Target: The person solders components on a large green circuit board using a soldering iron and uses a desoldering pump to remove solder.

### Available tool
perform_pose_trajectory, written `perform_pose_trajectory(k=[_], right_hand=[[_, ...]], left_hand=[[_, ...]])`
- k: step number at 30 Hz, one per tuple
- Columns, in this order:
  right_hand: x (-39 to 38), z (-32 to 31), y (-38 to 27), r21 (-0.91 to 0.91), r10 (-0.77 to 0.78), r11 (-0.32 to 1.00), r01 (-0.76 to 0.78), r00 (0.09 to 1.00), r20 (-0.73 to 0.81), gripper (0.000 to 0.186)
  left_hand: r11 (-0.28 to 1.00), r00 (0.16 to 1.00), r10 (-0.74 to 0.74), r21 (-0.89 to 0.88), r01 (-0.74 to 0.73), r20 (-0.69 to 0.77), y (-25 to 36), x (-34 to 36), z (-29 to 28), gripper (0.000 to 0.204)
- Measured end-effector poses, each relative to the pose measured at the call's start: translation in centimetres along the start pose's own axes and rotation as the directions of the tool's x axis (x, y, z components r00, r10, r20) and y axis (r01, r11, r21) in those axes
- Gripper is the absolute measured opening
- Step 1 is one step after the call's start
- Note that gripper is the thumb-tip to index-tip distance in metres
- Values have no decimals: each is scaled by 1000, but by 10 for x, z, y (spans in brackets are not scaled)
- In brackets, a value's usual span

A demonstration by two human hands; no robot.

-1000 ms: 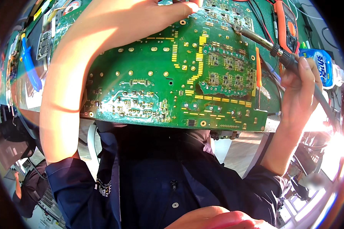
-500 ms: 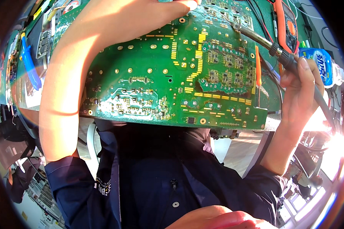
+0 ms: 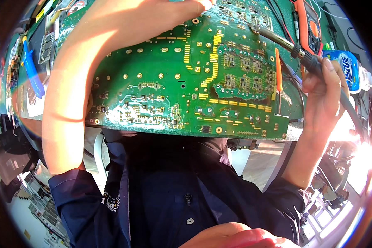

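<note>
A large green circuit board (image 3: 153,62) lies before me, crowded with small parts and gold pads. In my right hand (image 3: 326,87) is a soldering iron (image 3: 308,60), gripped by its dark handle. Its metal shaft points up and left, and the tip meets the board's upper right area or hovers just over it. My left hand (image 3: 153,16) reaches across the upper left of the board, thumb stretched toward the iron's tip. The picture's top edge cuts off its other fingers. Whatever they pinch near the thumb cannot be made out.
An orange multimeter (image 3: 308,27) with red and black leads stands at the upper right, above a blue packet (image 3: 343,68). An orange-handled tool (image 3: 279,74) lies by the board's right edge. Blue-handled pliers (image 3: 32,72) rest at the left. The iron's cable (image 3: 351,111) trails down right.
The board sits very slightly higher and further left in view. The soldering iron and my right hand have shifted a little; both hands keep their holds.
</note>
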State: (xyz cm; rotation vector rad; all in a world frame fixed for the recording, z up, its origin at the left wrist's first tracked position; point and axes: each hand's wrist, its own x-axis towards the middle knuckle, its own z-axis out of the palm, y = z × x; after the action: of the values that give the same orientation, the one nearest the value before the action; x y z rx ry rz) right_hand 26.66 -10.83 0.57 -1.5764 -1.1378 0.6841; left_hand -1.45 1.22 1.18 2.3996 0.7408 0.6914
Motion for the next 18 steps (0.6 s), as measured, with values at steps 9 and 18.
perform_pose_trajectory(k=[9,18], right_hand=[[-2,0,1,2,-17,1000,17,1000,-7,30],[-4,2,1,-10,-31,999,30,999,-28,31]], left_hand=[[986,998,50,163,-44,-31,3,-3,7,6],[999,999,48,-2,-48,-2,-17,5,11,6]])
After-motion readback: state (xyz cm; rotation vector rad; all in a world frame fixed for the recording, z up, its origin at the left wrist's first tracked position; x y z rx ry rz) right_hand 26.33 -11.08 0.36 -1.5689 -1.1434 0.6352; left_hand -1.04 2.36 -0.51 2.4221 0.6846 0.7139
